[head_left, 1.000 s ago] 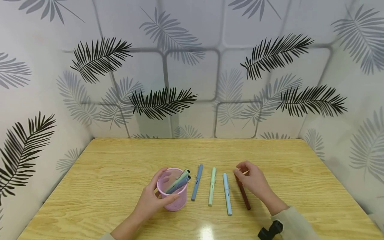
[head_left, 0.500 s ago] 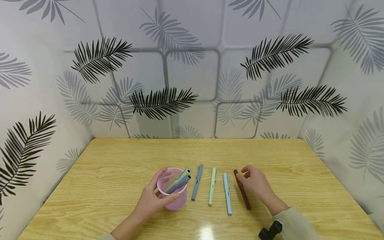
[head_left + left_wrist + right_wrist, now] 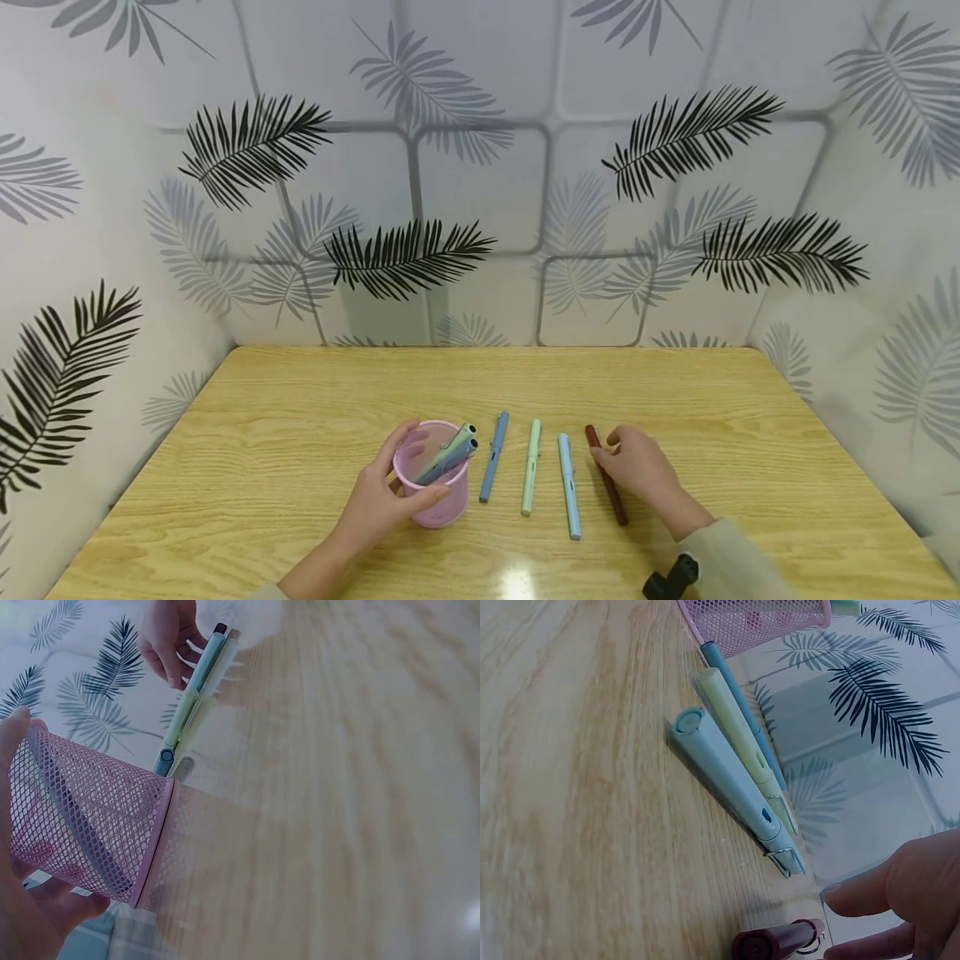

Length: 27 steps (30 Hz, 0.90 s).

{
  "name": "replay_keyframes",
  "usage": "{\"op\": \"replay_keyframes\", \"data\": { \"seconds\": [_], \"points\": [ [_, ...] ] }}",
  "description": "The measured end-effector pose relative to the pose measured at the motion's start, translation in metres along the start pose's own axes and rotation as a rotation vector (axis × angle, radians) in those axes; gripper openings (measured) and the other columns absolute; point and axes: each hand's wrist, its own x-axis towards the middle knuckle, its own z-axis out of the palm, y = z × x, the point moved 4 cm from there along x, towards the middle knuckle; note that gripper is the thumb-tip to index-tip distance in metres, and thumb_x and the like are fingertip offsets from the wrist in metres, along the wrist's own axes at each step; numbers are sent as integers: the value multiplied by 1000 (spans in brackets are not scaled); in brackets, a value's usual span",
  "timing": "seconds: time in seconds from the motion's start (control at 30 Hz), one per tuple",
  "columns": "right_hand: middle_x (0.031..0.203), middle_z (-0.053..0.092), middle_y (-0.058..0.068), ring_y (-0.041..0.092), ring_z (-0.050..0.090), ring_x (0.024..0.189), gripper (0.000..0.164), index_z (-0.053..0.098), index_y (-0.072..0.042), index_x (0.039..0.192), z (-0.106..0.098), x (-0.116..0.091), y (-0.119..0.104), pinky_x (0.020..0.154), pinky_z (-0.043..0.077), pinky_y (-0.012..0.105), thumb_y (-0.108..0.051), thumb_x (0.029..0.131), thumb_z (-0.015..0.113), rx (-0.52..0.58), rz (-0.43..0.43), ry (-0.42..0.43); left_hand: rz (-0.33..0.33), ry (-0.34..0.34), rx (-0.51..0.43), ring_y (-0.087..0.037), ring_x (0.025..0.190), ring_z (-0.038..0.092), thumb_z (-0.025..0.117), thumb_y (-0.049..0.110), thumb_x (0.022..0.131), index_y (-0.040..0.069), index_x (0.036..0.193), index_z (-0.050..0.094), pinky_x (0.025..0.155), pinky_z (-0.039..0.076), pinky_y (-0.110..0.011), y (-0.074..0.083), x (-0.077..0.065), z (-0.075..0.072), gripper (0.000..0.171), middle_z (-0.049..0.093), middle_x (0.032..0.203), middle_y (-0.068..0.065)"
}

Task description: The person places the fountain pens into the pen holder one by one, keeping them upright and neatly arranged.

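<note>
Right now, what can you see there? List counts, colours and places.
Wood-grain tabletop: 1, yellow-brown, foreground
Leaf-patterned backdrop: 1, pale grey, behind and beside it
Round pink mesh cup: 1, pink, left of centre
Slim pens inside the cup: 2 visible, green pen and slate-blue pen, leaning right
Slim pens on the tabletop: 4, blue pen, pale-green pen, light-blue pen, dark-red pen, left to right
Long sleeves: 2, beige, bottom edge
Small black device: 1, black, by one sleeve
Person's left hand: 1, bare, gripping the cup
Person's right hand: 1, bare, beside the dark-red pen
</note>
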Motion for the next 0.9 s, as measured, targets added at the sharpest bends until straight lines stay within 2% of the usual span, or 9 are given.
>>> {"op": "replay_keyframes", "data": {
  "seconds": [0.23,0.47,0.9],
  "points": [
    [84,64,15,18,52,65,34,61,11,97,3,2,0,56,47,32,-21,86,66,-33,-4,-9,-2,6,-3,-31,120,46,82,21,71,31,139,36,85,51,-34,3,0,0,83,40,139,-6],
    [77,61,11,17,48,60,27,62,5,89,7,4,1,49,41,27,-21,84,68,-33,19,-25,-12,5,-5,-32,120,45,82,21,72,31,140,35,85,51,-34,2,0,0,83,39,140,-6],
    [75,56,8,18,47,59,25,57,2,87,12,8,4,48,38,27,-20,84,67,-44,32,-33,-26,13,12,-31,120,46,83,22,71,33,139,36,85,51,-35,3,-1,1,84,40,139,-4]
  ]
}}
